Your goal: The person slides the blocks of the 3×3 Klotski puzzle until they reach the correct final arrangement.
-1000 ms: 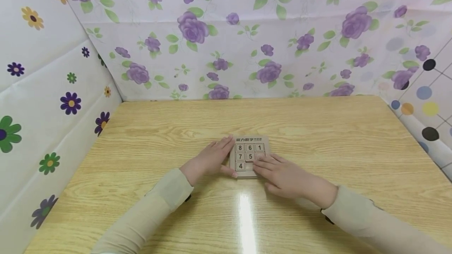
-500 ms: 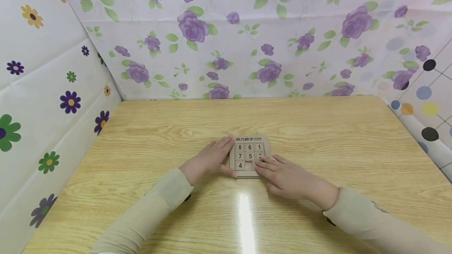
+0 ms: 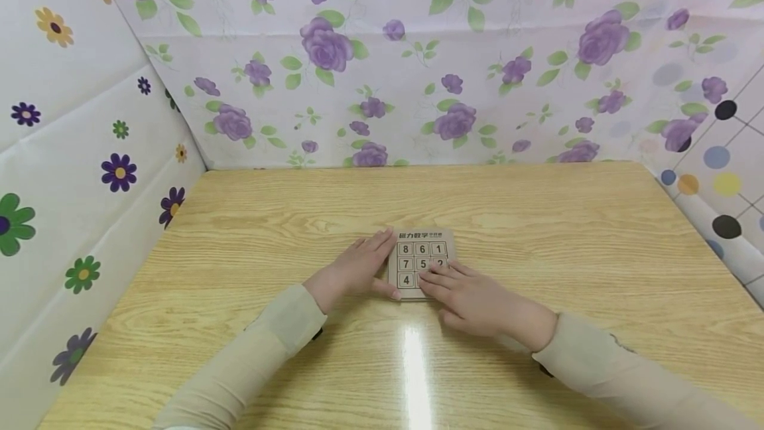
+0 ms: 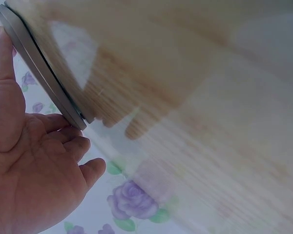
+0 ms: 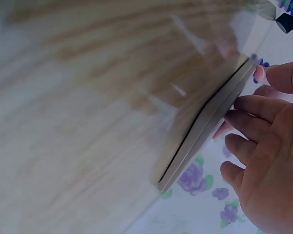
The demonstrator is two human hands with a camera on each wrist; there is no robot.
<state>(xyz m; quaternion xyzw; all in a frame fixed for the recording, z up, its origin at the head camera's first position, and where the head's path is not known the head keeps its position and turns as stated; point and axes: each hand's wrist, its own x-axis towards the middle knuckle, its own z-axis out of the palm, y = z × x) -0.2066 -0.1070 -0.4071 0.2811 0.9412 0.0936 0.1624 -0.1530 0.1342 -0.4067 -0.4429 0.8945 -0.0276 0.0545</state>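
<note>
Left hand: it is spreading beside the number board's left side, its thumb touching the near left corner and its straight index finger lying along the far left corner (image 3: 352, 272).
Right hand: its outstretched fingers are resting on the board's near right part, partly covering the tiles there; its thumb is lying off the near edge (image 3: 477, 300).
Number board: it is lying flat between the hands, near the middle of the worktop, with dark printed characters running along its far edge (image 3: 410, 295).
Number tiles: the far row is showing 8, 6, 1; the middle row 7, 5 and a partly covered 2; the near row 4, with the rest mostly hidden under fingers (image 3: 422, 249).
Sleeves: pale fabric is covering both forearms (image 3: 239, 363).
Worktop: its wood-grain surface is reflecting a bright streak on the near side (image 3: 298, 217).
Far cloth: purple roses are patterning it (image 3: 382, 85).
Left cloth: coloured daisies are dotting it (image 3: 60, 118).
Right cloth: coloured dots and thin lines are crossing it (image 3: 704, 198).
</note>
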